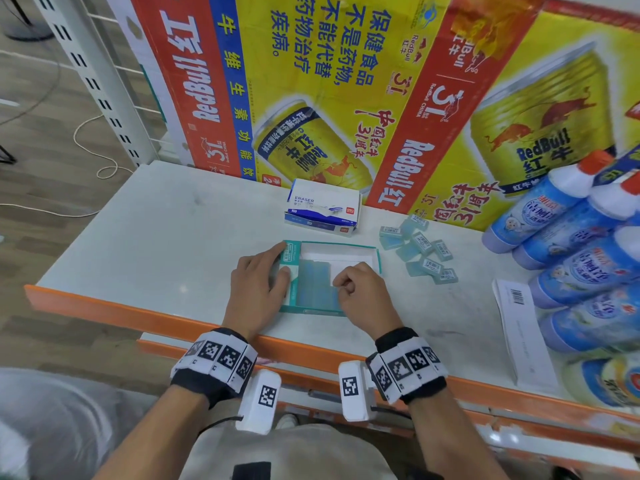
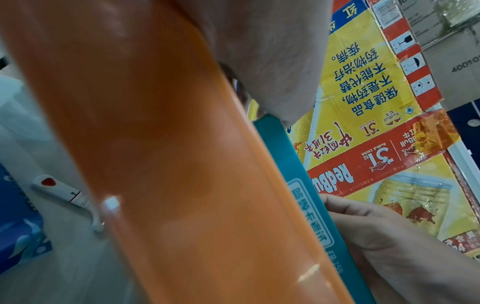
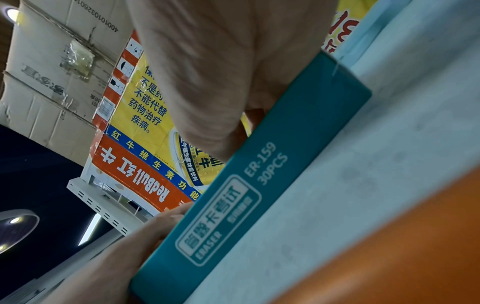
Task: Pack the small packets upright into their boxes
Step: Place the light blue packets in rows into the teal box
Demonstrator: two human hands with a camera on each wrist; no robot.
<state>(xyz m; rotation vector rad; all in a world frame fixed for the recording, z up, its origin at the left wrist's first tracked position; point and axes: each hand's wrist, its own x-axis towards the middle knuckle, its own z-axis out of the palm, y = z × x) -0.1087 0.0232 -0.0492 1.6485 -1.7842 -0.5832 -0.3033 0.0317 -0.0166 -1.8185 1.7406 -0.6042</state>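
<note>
The teal eraser box lay open on the white worktop, near its front edge, partly filled with pale blue eraser packets standing in rows. The left hand rested against the box's left wall, fingers fairly straight and spread. The right hand hovered over the box's near right part, fingers curled in; whether they pinched a packet I could not tell. Loose packets lay scattered just right of the box. A white-and-blue eraser carton sat behind.

Open teal box part-filled with upright blue packets; loose packets beside it.
</note>
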